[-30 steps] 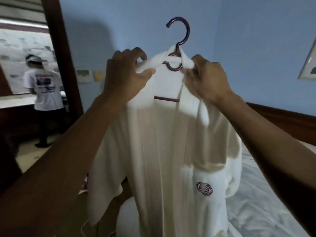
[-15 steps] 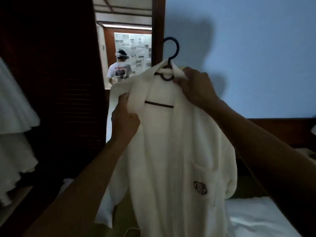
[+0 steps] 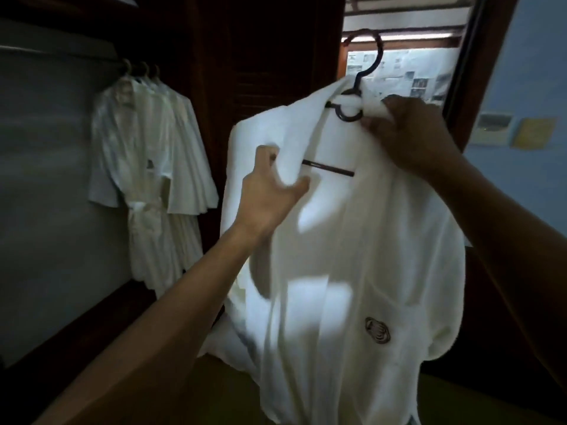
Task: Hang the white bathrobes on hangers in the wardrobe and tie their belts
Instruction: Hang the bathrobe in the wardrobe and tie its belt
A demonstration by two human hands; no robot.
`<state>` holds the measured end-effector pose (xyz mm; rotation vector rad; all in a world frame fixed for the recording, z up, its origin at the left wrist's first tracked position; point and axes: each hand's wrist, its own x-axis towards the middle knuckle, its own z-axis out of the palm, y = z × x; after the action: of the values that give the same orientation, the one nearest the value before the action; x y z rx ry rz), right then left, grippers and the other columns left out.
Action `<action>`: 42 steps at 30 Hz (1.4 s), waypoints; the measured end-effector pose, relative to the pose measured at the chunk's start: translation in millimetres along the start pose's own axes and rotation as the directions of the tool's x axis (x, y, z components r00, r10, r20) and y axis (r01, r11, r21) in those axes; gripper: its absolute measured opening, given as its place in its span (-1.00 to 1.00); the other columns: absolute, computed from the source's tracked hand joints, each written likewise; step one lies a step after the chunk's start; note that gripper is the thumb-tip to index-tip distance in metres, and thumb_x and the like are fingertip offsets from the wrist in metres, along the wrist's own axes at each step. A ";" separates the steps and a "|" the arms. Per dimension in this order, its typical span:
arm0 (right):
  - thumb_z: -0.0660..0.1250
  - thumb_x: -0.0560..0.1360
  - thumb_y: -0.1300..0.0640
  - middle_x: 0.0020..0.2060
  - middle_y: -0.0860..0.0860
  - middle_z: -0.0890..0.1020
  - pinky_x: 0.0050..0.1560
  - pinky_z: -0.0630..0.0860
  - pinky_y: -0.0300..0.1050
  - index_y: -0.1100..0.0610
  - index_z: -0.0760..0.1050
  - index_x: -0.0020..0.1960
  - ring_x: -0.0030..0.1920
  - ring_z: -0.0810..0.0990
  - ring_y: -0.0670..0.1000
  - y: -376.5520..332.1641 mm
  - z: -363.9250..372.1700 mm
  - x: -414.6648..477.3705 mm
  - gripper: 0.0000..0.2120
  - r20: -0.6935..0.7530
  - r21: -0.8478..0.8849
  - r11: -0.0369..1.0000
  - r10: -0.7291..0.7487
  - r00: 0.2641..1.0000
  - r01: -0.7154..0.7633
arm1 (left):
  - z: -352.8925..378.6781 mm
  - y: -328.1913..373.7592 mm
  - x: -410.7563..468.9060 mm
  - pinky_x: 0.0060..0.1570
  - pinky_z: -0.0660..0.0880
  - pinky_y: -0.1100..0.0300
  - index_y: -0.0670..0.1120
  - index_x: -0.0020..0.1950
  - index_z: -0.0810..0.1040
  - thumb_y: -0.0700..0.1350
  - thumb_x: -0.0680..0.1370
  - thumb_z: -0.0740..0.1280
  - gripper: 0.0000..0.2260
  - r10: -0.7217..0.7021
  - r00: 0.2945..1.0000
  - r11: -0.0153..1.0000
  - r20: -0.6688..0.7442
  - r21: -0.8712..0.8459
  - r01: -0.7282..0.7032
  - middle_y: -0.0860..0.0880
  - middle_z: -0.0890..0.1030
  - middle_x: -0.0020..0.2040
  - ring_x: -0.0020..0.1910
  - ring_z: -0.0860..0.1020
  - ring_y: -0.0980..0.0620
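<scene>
Aloft, bathrobe [image 3: 352,240] in both hands [image 3: 270,194] [image 3: 411,133]

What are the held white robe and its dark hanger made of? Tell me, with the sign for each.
White cloth bathrobe: soft matte fabric, likely cotton; it drapes in loose folds and light glows through it. Dark hook-topped hanger: probably moulded plastic, smooth with slight sheen on the thick rounded hook; coated metal is possible.
</scene>
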<state>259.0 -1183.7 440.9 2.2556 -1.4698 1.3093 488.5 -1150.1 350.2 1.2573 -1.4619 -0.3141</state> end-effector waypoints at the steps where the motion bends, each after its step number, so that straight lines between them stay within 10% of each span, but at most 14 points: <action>1: 0.31 0.59 -0.13 0.13 0.16 0.66 0.17 0.50 0.05 0.11 0.60 0.20 0.16 0.60 0.21 -3.2 13.3 12.2 -0.64 0.002 0.028 1.000 -0.005 1.000 0.005 | -2.9 -10.1 9.5 -0.30 0.41 0.36 0.07 0.32 0.33 -0.02 0.49 0.47 -0.52 0.045 0.998 0.998 -0.053 0.055 -0.042 0.15 0.56 -0.07 -0.19 0.58 0.13; 11: 0.38 0.56 -0.16 -0.17 0.12 0.64 -0.06 0.52 0.00 0.19 0.58 0.01 -0.09 0.62 0.17 -21.3 133.3 122.7 -0.62 0.075 0.163 0.984 -0.087 0.993 0.074 | -36.5 -174.4 78.8 -0.13 0.48 0.11 -0.20 0.14 0.57 -0.29 0.56 0.28 -0.82 -0.259 0.961 0.911 -0.102 0.304 0.278 -0.09 0.59 -0.07 -0.13 0.59 -0.09; 15: 0.42 0.55 -0.09 -0.34 -0.07 0.54 -0.45 0.33 -0.31 0.04 0.53 -0.19 -0.31 0.52 -0.08 -20.1 183.7 165.9 -0.75 0.188 0.280 0.957 -0.129 0.974 0.073 | -51.7 -194.6 106.0 -0.19 0.38 0.18 -0.06 0.17 0.56 -0.25 0.60 0.26 -0.80 -0.298 0.936 0.893 -0.188 0.292 0.343 0.02 0.57 -0.01 -0.05 0.55 -0.05; 18: 0.38 0.54 -0.05 -0.25 -0.03 0.64 -0.31 0.42 -0.18 0.09 0.63 -0.09 -0.21 0.60 -0.05 -29.5 226.9 196.2 -0.79 0.227 0.375 0.922 -0.192 0.955 0.097 | -56.3 -167.4 146.1 -0.23 0.44 0.28 0.02 0.14 0.49 -0.18 0.52 0.37 -0.77 -0.193 0.887 0.960 -0.420 0.104 0.259 0.12 0.59 -0.04 -0.06 0.60 0.06; 21: 0.39 0.52 -0.08 -0.20 0.04 0.66 -0.25 0.40 -0.07 0.12 0.64 -0.06 -0.14 0.63 0.05 -44.9 272.4 220.1 -0.74 0.233 0.406 0.898 -0.283 0.930 0.172 | -58.3 -150.4 175.9 -0.13 0.47 0.30 -0.01 0.11 0.46 -0.18 0.45 0.45 -0.71 0.133 0.800 0.964 -0.585 0.264 0.033 0.05 0.55 -0.01 -0.09 0.54 0.08; 23: 0.39 0.51 -0.10 -0.22 0.02 0.64 -0.26 0.41 -0.07 0.13 0.62 -0.07 -0.17 0.62 0.04 -57.0 301.2 230.5 -0.73 0.214 0.445 0.871 -0.330 0.919 0.209 | -58.3 -152.1 189.5 -0.17 0.45 0.34 -0.04 0.08 0.50 -0.15 0.48 0.48 -0.76 0.214 0.818 0.934 -0.534 0.357 -0.012 0.03 0.57 -0.10 -0.16 0.53 0.12; 28: 0.40 0.50 -0.14 -0.21 0.05 0.65 -0.22 0.47 -0.01 0.13 0.62 -0.08 -0.17 0.61 0.08 -92.5 370.3 256.2 -0.68 0.232 0.498 0.847 -0.336 0.913 0.186 | -51.2 -208.2 227.0 -0.01 0.60 0.10 0.08 0.11 0.51 0.18 0.45 0.50 -0.66 -0.257 0.920 0.950 -0.295 0.098 0.297 0.08 0.68 -0.03 -0.05 0.64 0.13; 42: 0.38 0.52 -0.09 -0.32 -0.01 0.57 -0.33 0.34 -0.11 0.09 0.58 -0.19 -0.31 0.52 0.01 -195.0 544.0 358.8 -0.74 0.342 0.537 0.842 -0.273 0.899 0.052 | -229.3 -351.9 330.6 -0.14 0.59 0.10 0.06 -0.04 0.57 -0.03 0.54 0.45 -0.92 0.005 0.885 0.897 -0.465 0.394 0.202 0.10 0.63 -0.22 -0.23 0.61 0.15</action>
<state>782.6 -1618.0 432.5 3.0877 -1.0537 1.3603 925.1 -1458.3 341.9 1.6370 -1.0820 0.2532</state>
